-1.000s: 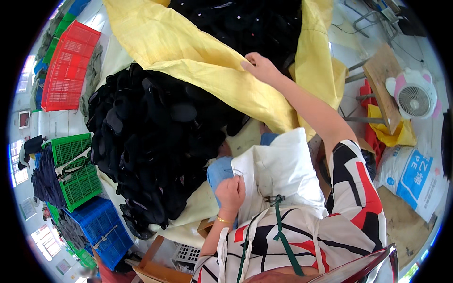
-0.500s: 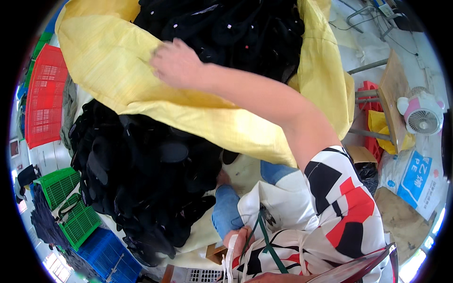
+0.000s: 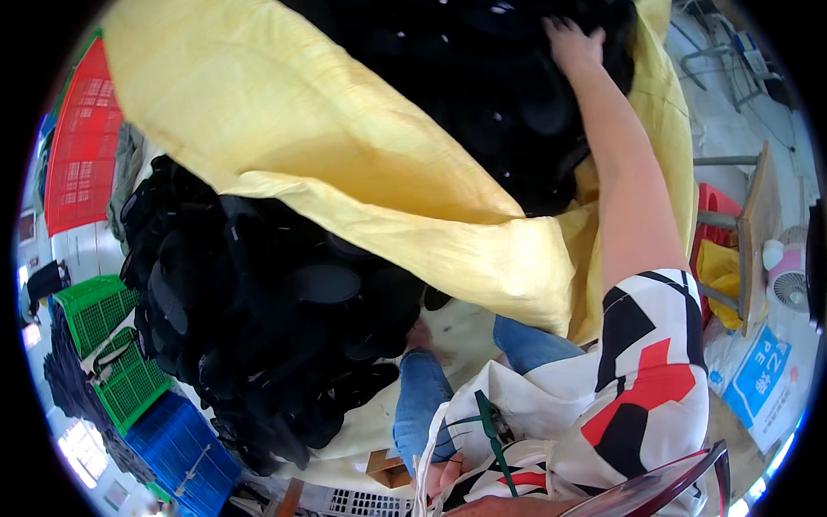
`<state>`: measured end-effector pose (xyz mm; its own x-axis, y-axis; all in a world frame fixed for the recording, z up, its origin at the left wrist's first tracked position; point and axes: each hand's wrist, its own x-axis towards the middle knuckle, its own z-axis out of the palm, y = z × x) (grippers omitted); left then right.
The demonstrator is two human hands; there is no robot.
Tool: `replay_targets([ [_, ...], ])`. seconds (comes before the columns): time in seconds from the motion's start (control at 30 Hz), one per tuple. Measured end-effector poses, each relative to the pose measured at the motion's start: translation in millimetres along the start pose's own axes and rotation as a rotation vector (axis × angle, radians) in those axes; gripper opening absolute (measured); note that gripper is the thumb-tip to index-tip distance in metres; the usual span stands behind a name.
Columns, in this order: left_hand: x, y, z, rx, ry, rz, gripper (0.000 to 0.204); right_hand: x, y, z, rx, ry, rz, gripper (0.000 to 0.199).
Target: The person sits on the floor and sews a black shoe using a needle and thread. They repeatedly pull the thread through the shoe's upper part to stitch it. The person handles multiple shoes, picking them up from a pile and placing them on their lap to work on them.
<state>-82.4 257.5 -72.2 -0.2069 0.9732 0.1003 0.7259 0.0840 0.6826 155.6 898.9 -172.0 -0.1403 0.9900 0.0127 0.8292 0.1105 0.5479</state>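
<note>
My right hand (image 3: 575, 45) reaches far forward with its fingers spread, resting on black soft-looking pieces (image 3: 508, 95) inside a large yellow woven sack (image 3: 284, 112). Small pale spots dot those pieces; their exact kind cannot be made out. A bigger heap of black pieces (image 3: 258, 319) lies at left, outside the sack, some with flat oval ends like soles. My left hand (image 3: 444, 474) is low by my lap, beside the white apron (image 3: 491, 388) and its cords. Its fingers are mostly hidden there.
Left of the heap stand a red crate (image 3: 83, 142), a green crate (image 3: 121, 396) and a blue crate (image 3: 185, 444). To the right are a wooden-topped stand (image 3: 758, 233), a pink-and-white fan (image 3: 788, 280) and a white-and-blue printed bag (image 3: 758, 379). A small wooden box (image 3: 388, 470) sits near my feet.
My right hand has left the sack's folded yellow edge and moved right and farther away onto the black pieces inside. The view has shifted slightly. My left hand remains by my lap.
</note>
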Motion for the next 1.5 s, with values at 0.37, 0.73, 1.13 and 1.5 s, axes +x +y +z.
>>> replay_targets([
  [0.37,-48,-2,-39,-0.108,0.175,0.101,0.013,-238,53,18,0.224,-0.071,-0.45,0.045],
  [0.73,-84,27,-49,0.065,0.082,0.152,0.003,-598,194,-74,0.503,-0.311,-0.245,0.019],
  [1.13,-99,63,11,0.109,0.117,0.272,0.021,-910,315,129,1.569,-0.075,1.446,0.016],
  [1.5,-82,70,21,0.514,-0.035,0.352,0.028,-849,256,173,1.92,0.153,1.249,0.021],
])
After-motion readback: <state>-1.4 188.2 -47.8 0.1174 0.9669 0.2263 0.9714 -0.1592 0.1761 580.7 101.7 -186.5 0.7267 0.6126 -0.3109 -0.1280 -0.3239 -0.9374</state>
